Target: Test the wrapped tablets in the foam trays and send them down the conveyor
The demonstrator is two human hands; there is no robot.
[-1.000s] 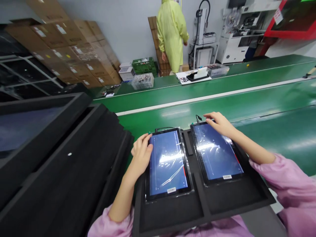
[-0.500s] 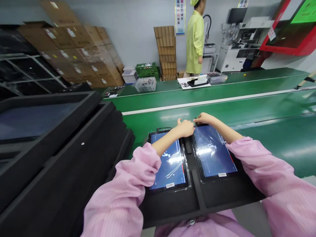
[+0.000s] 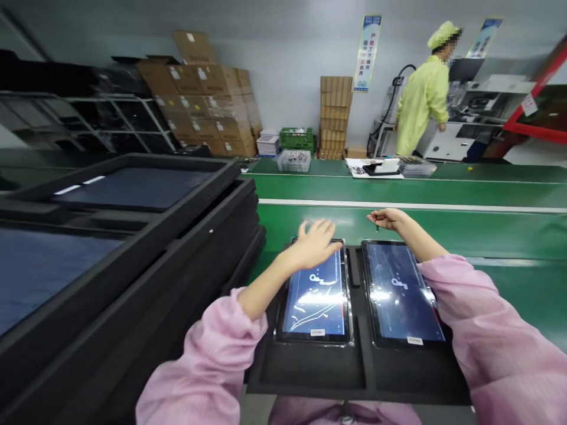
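Note:
Two tablets lie side by side in a black foam tray (image 3: 358,378) before me, both screens lit blue under glossy film. My left hand (image 3: 315,241) hovers over the far end of the left tablet (image 3: 316,295), fingers spread and blurred by motion. My right hand (image 3: 386,218) is beyond the far end of the right tablet (image 3: 403,292), fingers pinched on a small dark cable end that hangs below them. Both arms wear pink sleeves.
A stack of black foam trays (image 3: 133,236) rises at my left. A green conveyor belt (image 3: 443,224) runs beyond the tablets. A person in a yellow coat (image 3: 420,94) stands at the back by machines. Cardboard boxes (image 3: 208,106) are piled against the wall.
Both hands met at the top gap between the tablets, then parted. My left hand swung left over the left tablet; my right hand lifted away holding the cable end. The view shifted right.

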